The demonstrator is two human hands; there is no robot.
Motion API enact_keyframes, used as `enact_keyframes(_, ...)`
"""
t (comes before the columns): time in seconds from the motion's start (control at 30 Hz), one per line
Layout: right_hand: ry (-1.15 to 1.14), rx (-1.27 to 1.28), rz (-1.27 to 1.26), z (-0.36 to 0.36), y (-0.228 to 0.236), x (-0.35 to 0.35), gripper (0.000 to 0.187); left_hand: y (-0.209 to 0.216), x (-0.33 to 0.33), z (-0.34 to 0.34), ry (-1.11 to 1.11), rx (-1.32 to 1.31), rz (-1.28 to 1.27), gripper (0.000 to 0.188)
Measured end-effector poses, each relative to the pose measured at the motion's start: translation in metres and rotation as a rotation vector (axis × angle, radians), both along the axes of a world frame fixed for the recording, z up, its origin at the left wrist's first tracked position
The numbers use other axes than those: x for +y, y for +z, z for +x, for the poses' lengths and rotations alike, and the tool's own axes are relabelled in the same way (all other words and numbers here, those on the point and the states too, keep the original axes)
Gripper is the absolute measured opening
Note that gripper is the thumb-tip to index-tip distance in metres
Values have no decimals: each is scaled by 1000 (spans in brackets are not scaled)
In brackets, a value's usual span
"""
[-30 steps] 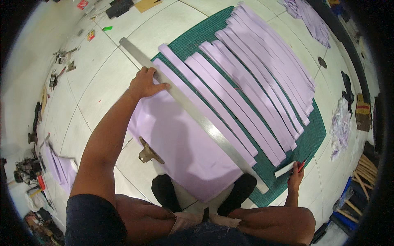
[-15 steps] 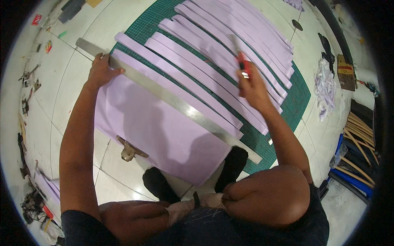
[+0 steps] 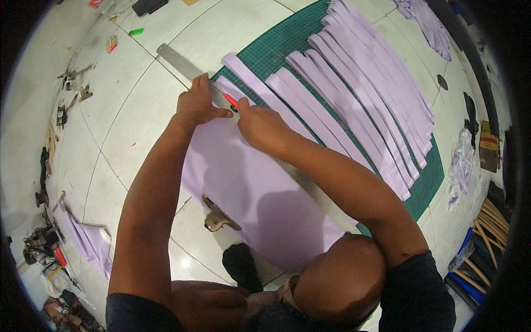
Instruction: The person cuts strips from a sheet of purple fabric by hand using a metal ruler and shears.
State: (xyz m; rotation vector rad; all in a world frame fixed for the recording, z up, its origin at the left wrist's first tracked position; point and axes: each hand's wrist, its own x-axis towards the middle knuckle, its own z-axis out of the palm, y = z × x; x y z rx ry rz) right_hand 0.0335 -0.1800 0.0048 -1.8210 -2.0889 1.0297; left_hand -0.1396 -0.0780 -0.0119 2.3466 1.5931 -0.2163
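My left hand, thumb spread from its fingers, presses a long steel ruler down on the lilac fabric. Close beside it, my right hand grips a red utility knife along the ruler's far edge; its blade tip is too small to make out. Part of the ruler is hidden under my right forearm. A metal bulldog clip bites the fabric's near left edge. Cut lilac strips lie side by side on the green cutting mat, to the right of my hands.
My knee and a black-covered foot are at the fabric's near edge. Tools and scraps line the left side. At the right lie crumpled white scraps, a small box and several wooden rods.
My right hand has swung left from over the strips to the ruler, bringing the knife beside my left hand. The view has shifted, so the fabric and mat appear farther right.
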Motion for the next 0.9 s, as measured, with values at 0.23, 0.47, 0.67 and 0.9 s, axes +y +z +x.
enact_keyframes(0.23,-67,-68,12,-15,-8,18,24,7,0,1,14,0,-18,135)
enact_keyframes(0.47,-21,-43,-13,-12,-4,28,23,4,5,-2,-80,-27,-22,118)
enact_keyframes(0.67,-21,-81,-113,0,3,26,25,12,3,8,-137,152,-36,100)
enact_keyframes(0.9,-7,-180,-363,62,35,-80,26,-11,12,1,-195,170,23,102)
